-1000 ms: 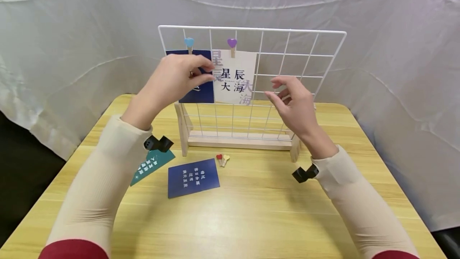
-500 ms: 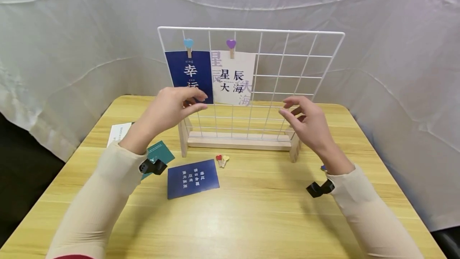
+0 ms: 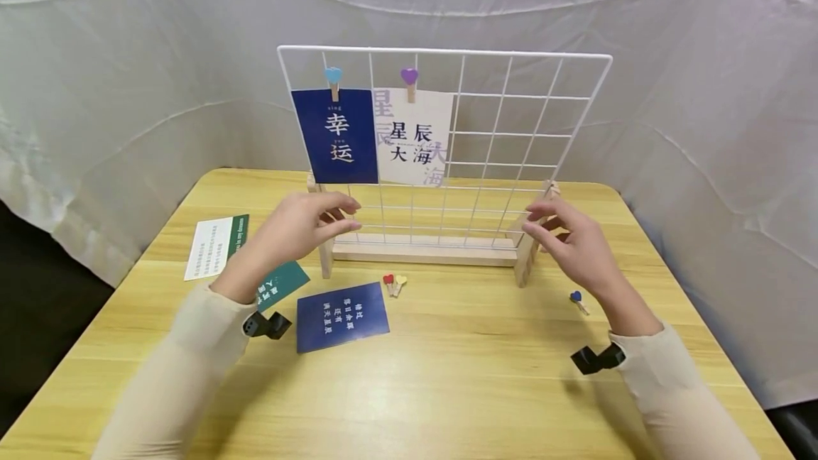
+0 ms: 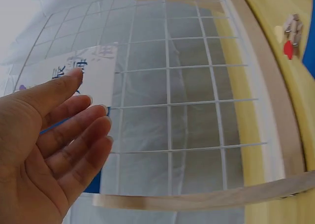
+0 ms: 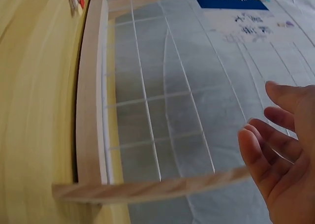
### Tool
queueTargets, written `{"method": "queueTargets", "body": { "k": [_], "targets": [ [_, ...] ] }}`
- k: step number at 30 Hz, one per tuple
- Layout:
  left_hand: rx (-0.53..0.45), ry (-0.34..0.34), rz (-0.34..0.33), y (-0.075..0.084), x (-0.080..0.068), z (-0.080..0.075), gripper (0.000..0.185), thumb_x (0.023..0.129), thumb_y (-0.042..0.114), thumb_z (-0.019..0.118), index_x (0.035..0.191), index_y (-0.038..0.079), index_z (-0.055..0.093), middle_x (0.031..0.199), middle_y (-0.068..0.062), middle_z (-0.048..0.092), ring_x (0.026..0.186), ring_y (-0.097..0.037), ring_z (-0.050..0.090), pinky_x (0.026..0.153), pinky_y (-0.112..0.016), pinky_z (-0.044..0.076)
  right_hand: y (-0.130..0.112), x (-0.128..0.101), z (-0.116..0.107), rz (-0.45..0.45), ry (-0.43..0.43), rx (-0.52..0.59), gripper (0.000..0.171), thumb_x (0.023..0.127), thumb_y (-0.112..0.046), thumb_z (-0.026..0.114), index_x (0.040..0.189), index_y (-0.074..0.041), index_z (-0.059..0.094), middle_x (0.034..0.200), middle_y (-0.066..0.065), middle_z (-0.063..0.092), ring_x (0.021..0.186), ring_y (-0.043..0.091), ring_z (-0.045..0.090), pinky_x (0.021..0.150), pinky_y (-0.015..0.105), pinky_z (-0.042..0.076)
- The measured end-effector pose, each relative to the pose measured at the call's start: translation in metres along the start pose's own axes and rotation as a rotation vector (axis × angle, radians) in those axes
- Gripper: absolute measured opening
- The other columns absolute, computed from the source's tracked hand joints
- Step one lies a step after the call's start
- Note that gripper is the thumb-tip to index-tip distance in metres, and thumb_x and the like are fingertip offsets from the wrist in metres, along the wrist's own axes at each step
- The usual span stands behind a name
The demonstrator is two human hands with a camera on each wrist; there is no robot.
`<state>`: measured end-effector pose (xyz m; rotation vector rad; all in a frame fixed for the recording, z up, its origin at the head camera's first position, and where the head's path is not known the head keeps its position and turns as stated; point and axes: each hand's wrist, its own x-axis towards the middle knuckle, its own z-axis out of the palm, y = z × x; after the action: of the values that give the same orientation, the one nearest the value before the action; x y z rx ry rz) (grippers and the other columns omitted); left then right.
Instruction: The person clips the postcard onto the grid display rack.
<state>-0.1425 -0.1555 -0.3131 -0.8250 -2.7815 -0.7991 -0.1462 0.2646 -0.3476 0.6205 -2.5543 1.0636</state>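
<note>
Two relaxed, empty hands, left hand (image 3: 305, 222) and right hand (image 3: 571, 240), fingers loosely apart, hovered at six o'clock below the navy card (image 3: 335, 135) reading 幸运 on the wire grid (image 3: 511, 126).

both arms in cream ribbed long sleeves, snug to wrist. small black cam unit strapped under each wrist. left hand (image 3: 305, 220) & right hand (image 3: 574, 243) bare, no rings/gloves.

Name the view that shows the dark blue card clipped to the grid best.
The head view: the dark blue card hangs whole and readable under its blue heart clip. The left wrist view shows only a blue sliver behind the left hand; the right wrist view shows it cropped at the top edge.
</note>
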Motion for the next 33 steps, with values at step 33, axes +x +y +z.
{"method": "queueTargets", "body": {
  "k": [33],
  "targets": [
    [-0.074,-0.277,-0.116,-0.043,-0.040,0.065,0.049,0.091,0.037,0.071,0.130,0.010,0.061,0.125,-0.007,0.064,0.108,-0.025,0.061,0.091,-0.047,0.050,0.080,-0.071,-0.004,0.212,-0.150,-0.072,0.032,0.096,-0.025,0.066,0.121,-0.004,0.064,0.101,0.006,0.067,0.088,0.020,0.061,0.071,0.020,0.049]
  ]
}}
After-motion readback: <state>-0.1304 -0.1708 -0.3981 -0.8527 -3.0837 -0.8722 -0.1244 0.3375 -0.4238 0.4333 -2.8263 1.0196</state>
